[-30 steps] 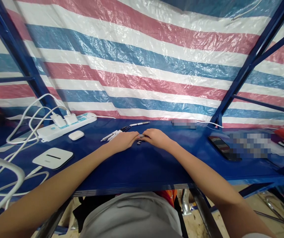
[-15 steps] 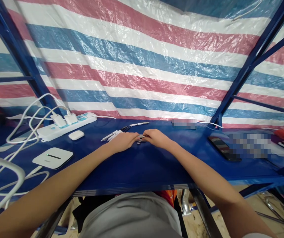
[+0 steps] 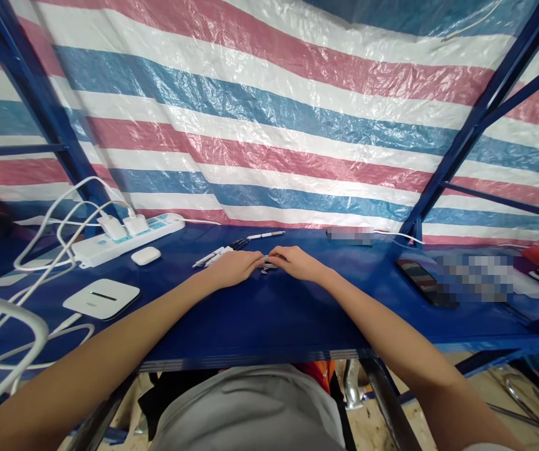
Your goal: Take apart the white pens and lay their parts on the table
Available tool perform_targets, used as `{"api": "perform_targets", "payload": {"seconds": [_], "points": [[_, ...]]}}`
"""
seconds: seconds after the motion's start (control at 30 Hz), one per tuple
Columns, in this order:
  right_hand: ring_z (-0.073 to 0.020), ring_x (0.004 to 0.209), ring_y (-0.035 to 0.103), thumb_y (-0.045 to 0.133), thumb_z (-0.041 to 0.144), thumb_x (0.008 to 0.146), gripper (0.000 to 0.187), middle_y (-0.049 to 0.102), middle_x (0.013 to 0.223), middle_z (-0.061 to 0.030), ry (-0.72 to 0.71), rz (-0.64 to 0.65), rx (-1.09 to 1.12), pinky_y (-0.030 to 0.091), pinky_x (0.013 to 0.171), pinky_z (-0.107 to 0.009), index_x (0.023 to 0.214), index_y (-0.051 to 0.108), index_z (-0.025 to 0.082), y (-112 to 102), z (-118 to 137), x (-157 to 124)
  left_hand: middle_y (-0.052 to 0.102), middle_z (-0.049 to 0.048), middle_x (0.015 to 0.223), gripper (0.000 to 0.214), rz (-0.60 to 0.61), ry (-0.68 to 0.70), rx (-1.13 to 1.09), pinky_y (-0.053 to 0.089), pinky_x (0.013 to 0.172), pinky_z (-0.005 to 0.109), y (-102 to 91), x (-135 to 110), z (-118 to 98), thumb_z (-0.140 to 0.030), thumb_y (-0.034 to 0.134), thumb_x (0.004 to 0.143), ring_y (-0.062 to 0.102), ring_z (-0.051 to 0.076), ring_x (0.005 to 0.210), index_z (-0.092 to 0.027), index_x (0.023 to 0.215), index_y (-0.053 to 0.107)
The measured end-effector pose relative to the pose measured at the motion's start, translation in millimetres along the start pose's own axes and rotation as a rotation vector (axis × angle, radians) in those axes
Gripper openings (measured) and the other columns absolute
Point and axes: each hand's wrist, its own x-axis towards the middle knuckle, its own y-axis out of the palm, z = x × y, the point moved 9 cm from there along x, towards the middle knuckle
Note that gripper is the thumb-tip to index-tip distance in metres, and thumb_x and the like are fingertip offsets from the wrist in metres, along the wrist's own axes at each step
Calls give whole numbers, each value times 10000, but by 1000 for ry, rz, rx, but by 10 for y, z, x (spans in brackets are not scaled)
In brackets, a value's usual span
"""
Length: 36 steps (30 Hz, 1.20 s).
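As the gap between left hand (image 3: 235,268) and right hand (image 3: 299,263) has narrowed slightly, both remain engaged with the small grey piece (image 3: 267,262) pinched between them, mostly hidden. Left of grip: slim, smooth white pen-like rods (image 3: 212,257) lying together. Just below grip: tiny dark bits (image 3: 264,271), material unclear. Well right of grip: flat, glossy, rectangular phone (image 3: 420,282).

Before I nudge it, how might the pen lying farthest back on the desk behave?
The pen may roll, since it looks slim and rounded on a smooth, shiny desk. It is probably stiff, lying straight, and likely light, given its slender barrel.
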Motion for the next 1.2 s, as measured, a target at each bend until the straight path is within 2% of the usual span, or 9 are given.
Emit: {"api": "perform_targets", "payload": {"seconds": [0.13, 0.3, 0.4, 0.5, 0.63, 0.77, 0.93, 1.2], "points": [[-106, 713, 561, 341, 325, 959, 329, 656, 820, -42, 0, 20, -8, 385, 702, -236, 852, 601, 154, 20, 0, 17, 659, 38, 813, 325, 5, 4, 7, 389, 586, 259, 6, -4, -5, -383, 279, 1000, 639, 211, 741, -214, 928, 548], [-108, 788, 593, 467, 280, 909, 169, 670, 907, -38, 0, 1, 24, 406, 709, -219, 994, 561, 167, 40, -48, 27, 658, 46, 819, 329, 9, -5, 4, 397, 584, 258, 17, 2, 1, -386, 282, 994, 638, 207, 725, -211, 933, 554], [-108, 806, 608, 463, 347, 916, 233, 677, 930, -35, 0, -4, 36, 423, 701, -212, 1051, 539, 174, 43, -43, 18, 657, 43, 815, 341, 9, -9, 4, 391, 579, 257, 18, 6, 13, -391, 267, 995, 634, 203, 715, -213, 953, 555], [-110, 775, 606, 381, 396, 945, 305, 682, 921, -36, -4, 1, 12, 421, 693, -220, 1034, 576, 178, 38, -20, 13, 654, 40, 801, 343, 8, -14, 7, 378, 574, 260, 21, 4, 23, -388, 254, 998, 631, 207, 714, -216, 965, 549], [-116, 744, 599, 387, 329, 947, 291, 683, 879, -49, -34, 19, -50, 408, 692, -225, 985, 624, 164, 40, -3, 23, 646, 39, 759, 371, 18, -18, 0, 370, 569, 265, 36, -2, 16, -423, 250, 997, 619, 211, 672, -217, 932, 552], [-138, 823, 602, 430, 286, 932, 247, 675, 942, -77, -104, 5, -126, 411, 745, -241, 1002, 626, 153, 18, 23, 33, 627, 41, 711, 372, 21, -25, -30, 381, 577, 275, 32, -1, 10, -428, 260, 992, 610, 218, 640, -210, 934, 555], [-161, 897, 580, 409, 274, 941, 268, 658, 985, -99, -190, -38, -228, 416, 828, -283, 1022, 629, 144, -30, 71, 24, 604, 26, 688, 379, 10, -44, -141, 377, 574, 280, 17, 2, 38, -427, 256, 996, 597, 212, 630, -217, 915, 561], [-166, 897, 547, 352, 318, 961, 338, 645, 959, -101, -291, -110, -348, 419, 855, -304, 1068, 631, 158, -119, 150, -14, 559, 2, 685, 470, 4, -65, -485, 398, 597, 274, -5, 19, 57, -457, 210, 994, 539, 172, 640, -200, 856, 578]]}}
